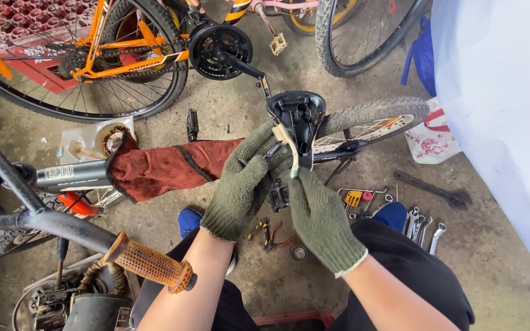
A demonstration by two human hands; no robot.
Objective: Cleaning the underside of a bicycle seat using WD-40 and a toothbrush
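While the left hand (245, 178) wraps its gloved fingers around the lower end of the black bicycle saddle (297, 117), the saddle is held upturned in mid-air over the concrete floor (234, 116), its underside and rails facing the camera. The saddle's long axis runs roughly vertically in the head view, with the broad end uppermost and the clamp end down, directly at the left hand's grip. The left hand is closed firmly on that lower part; the exact contact under the fingers is hidden by the glove. The right hand (320, 214) sits just below and to the right of the left hand, its thumb and forefinger pinched shut on the lower end of a narrow pale strip (289, 147), possibly tape or cloth. The strip rises from this pinch up along the left side of the saddle's underside and touches it near the rails. Both hands are therefore at the saddle's lower end, the left bearing it and the right nearer the strip. A red rag (167, 167) draped over a bicycle frame tube lies to the left, and spanners (421, 228) lie on the floor at right, well apart from the hands.
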